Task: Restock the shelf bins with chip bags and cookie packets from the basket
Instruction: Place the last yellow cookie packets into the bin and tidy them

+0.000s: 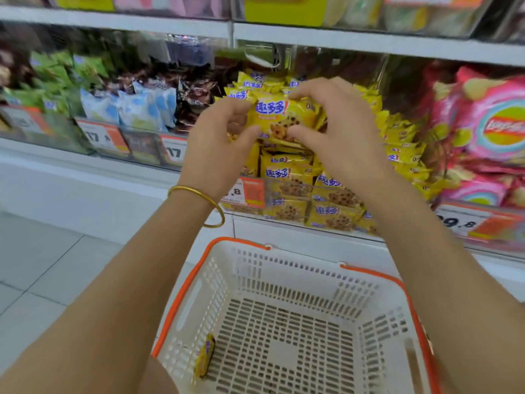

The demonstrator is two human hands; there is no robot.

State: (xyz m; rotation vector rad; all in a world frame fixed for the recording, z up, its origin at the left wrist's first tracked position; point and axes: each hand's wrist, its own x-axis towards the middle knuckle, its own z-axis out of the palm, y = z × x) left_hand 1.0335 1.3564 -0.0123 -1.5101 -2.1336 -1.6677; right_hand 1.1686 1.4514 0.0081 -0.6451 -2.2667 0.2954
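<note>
The cookie packet point(284, 115) held up in both hands is yellow, with "趣多多" in blue-and-white letters and a picture of chocolate-chip cookies. It sits just above the bin point(289, 182), which is heaped with matching yellow packets bearing the same name.

The left hand point(221, 137) pinches the packet's left end, thumb under and fingers curled over the top. The right hand point(341, 129) grips the right end the same way. Both forearms reach up and forward, and a gold bangle point(199, 200) hangs on the left wrist.

An orange price tag point(244, 191) on the bin's front reads ".8"; the rest is hidden by the wrist. Left of the bin, two tags point(102, 136) show "17". Right of it lie pink Lay's chip bags point(500, 120).

Below the bin stands the white basket point(181, 294) with an orange rim, holding one yellow packet point(205, 355) on edge against its left wall.
</note>
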